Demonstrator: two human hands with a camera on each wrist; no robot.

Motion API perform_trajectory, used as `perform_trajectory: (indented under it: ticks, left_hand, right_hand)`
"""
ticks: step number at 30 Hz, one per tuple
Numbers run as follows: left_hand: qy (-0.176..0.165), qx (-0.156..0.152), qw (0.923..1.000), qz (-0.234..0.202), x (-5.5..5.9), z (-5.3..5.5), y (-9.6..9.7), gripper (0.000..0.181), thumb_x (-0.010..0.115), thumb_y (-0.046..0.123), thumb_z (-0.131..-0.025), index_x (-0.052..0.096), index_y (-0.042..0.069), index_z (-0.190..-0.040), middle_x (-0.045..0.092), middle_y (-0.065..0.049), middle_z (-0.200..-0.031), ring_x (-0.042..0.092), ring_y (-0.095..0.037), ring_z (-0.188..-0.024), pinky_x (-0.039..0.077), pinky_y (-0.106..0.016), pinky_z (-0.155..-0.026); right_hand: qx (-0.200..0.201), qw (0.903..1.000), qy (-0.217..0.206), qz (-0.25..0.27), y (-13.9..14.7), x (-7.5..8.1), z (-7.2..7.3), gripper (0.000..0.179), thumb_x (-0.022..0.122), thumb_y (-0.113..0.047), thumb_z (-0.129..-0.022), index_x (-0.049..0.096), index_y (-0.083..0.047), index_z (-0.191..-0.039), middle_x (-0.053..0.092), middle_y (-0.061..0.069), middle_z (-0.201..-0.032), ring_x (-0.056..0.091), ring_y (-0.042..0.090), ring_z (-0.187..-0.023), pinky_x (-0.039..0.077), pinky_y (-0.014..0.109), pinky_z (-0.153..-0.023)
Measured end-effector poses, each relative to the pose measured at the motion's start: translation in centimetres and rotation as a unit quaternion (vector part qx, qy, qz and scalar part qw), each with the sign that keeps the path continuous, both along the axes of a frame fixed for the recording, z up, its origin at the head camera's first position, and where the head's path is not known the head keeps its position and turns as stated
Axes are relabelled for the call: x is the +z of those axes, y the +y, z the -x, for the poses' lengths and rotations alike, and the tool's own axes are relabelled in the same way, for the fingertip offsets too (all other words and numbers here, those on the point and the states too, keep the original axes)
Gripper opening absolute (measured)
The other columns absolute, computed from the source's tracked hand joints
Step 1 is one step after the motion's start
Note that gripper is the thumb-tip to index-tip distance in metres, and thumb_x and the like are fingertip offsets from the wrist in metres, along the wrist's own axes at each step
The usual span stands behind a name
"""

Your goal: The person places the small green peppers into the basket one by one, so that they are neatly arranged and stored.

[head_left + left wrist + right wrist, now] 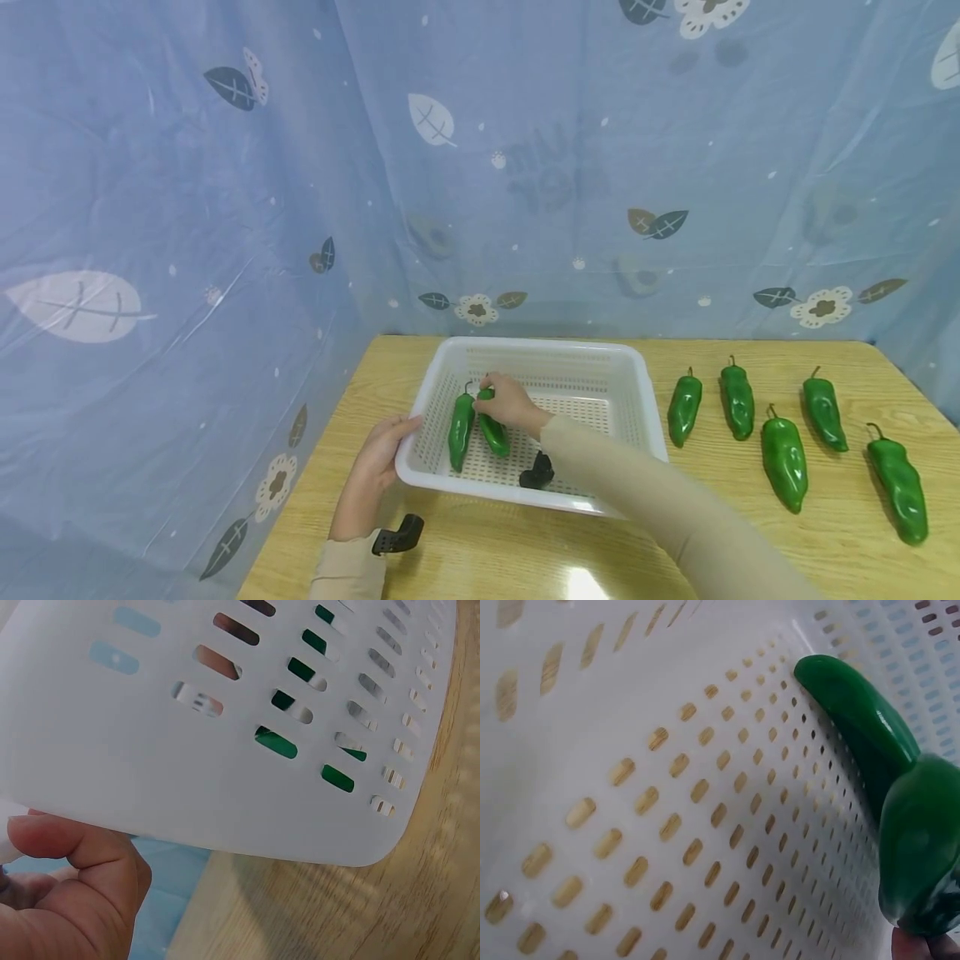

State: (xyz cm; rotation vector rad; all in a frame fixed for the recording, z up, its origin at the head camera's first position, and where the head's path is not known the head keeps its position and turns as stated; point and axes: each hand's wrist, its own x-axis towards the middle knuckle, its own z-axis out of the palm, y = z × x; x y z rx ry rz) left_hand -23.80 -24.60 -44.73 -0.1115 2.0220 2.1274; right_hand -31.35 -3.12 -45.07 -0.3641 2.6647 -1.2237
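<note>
A green pepper (492,433) is gripped near its stem end by the fingers of the right hand (512,403), which are curled in around it; its skin is deep green, smooth and glossy, its shoulders broad, its body narrowed toward a rounded lower end; it is held inside the white basket (542,344), toward the left side, with the stem end up and away from the person and the lower end slanted down and nearer; whether the basket's floor is touched by it cannot be told. Just to its left, a second pepper (461,432) is seen in the basket, longer and slimmer, with a thin dark stem bent at the top and bright highlights along its skin. The basket's rim is gripped at the left side by the left hand (386,448), its fingers bent at the edge; the walls and floor are pierced by rows of slots, through which green is glimpsed from the left wrist. On the wood-grained table (465,546), to the right of the basket, five loose peppers (784,460) are spread well apart, all shiny green and stemmed, their stems pointed away from the person; behind everything, a blue cloth (525,167) printed with leaves and flowers is hung.
</note>
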Motion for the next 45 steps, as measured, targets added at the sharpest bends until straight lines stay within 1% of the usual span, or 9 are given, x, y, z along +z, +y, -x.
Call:
perform_trajectory:
  ticks: [6,14,19,22,27,29,34,41,45]
  left_hand:
    - [-0.002,0.017,0.9999,-0.001,-0.1,0.0,0.2,0.044,0.044,0.019,-0.1,0.043,-0.014,-0.129,0.052,-0.032,-0.128,0.058,-0.036,-0.112,0.051,-0.046,-0.09]
    - [0.002,0.029,0.9996,-0.004,-0.1,-0.2,0.4,0.041,0.046,0.017,-0.099,0.046,-0.014,-0.127,0.054,-0.031,-0.126,0.059,-0.036,-0.111,0.052,-0.046,-0.09]
    - [0.007,0.034,0.9994,-0.004,-0.1,-0.3,0.5,0.04,0.047,0.016,-0.099,0.047,-0.015,-0.124,0.055,-0.03,-0.124,0.06,-0.036,-0.11,0.052,-0.045,-0.089]
    - [0.006,0.034,0.9994,-0.005,-0.1,-0.4,0.5,0.039,0.047,0.016,-0.099,0.047,-0.015,-0.123,0.055,-0.03,-0.124,0.06,-0.036,-0.11,0.052,-0.045,-0.09]
    - [0.011,0.03,0.9995,-0.002,0.0,-0.5,0.5,0.04,0.046,0.017,-0.099,0.047,-0.013,-0.125,0.054,-0.029,-0.126,0.059,-0.038,-0.113,0.051,-0.046,-0.091]
    - [0.015,0.026,0.9996,0.0,0.0,-0.5,0.5,0.042,0.046,0.018,-0.099,0.046,-0.013,-0.127,0.053,-0.03,-0.127,0.057,-0.039,-0.115,0.051,-0.046,-0.091]
    - [0.013,0.023,0.9996,-0.002,0.0,-0.5,0.5,0.043,0.046,0.019,-0.099,0.044,-0.013,-0.129,0.051,-0.031,-0.129,0.056,-0.04,-0.116,0.05,-0.047,-0.092]
    - [0.008,0.03,0.9995,-0.007,0.0,-0.6,0.6,0.042,0.045,0.019,-0.1,0.044,-0.012,-0.129,0.05,-0.031,-0.13,0.054,-0.041,-0.118,0.049,-0.049,-0.093]
    - [0.009,0.034,0.9993,-0.009,-0.1,-0.5,0.6,0.042,0.045,0.018,-0.1,0.045,-0.013,-0.128,0.051,-0.031,-0.129,0.055,-0.042,-0.117,0.049,-0.05,-0.093]
  right_hand:
    - [0.003,0.9999,0.008,-0.009,-0.2,-0.1,-0.2,0.039,0.066,-0.022,-0.088,0.054,-0.001,-0.119,0.061,0.01,-0.099,0.056,0.017,-0.08,0.049,0.027,-0.065]
    - [0.002,0.9996,0.013,-0.025,-0.7,-0.4,-0.2,0.037,0.066,-0.022,-0.089,0.054,0.0,-0.116,0.06,0.01,-0.097,0.055,0.017,-0.08,0.05,0.028,-0.067]
    - [0.006,0.9997,0.001,-0.025,-0.8,-0.8,-0.1,0.036,0.066,-0.022,-0.089,0.055,0.0,-0.116,0.06,0.009,-0.095,0.056,0.016,-0.078,0.05,0.027,-0.064]
    - [0.006,0.9995,-0.002,-0.029,-0.9,-0.9,-0.1,0.037,0.066,-0.023,-0.089,0.055,-0.001,-0.116,0.06,0.009,-0.097,0.056,0.016,-0.08,0.051,0.027,-0.065]
    - [0.006,0.9993,0.004,-0.037,-0.9,-0.9,-0.1,0.04,0.067,-0.024,-0.088,0.055,-0.001,-0.118,0.06,0.012,-0.105,0.056,0.019,-0.088,0.052,0.031,-0.072]
    - [0.006,0.9992,0.006,-0.038,-0.9,-1.0,-0.1,0.04,0.067,-0.024,-0.088,0.055,0.0,-0.118,0.06,0.013,-0.107,0.057,0.02,-0.089,0.052,0.032,-0.074]
    - [0.006,0.999,0.01,-0.044,-1.0,-1.1,0.0,0.041,0.067,-0.024,-0.088,0.054,0.001,-0.119,0.06,0.014,-0.109,0.058,0.022,-0.093,0.052,0.033,-0.078]
    - [0.005,0.9991,0.008,-0.041,-1.1,-0.9,-0.2,0.04,0.066,-0.023,-0.089,0.055,0.002,-0.117,0.061,0.016,-0.109,0.059,0.022,-0.091,0.053,0.032,-0.074]
    - [0.002,0.9991,0.002,-0.042,-1.1,-0.7,-0.3,0.041,0.066,-0.024,-0.089,0.054,0.002,-0.118,0.06,0.015,-0.11,0.059,0.022,-0.092,0.054,0.031,-0.075]
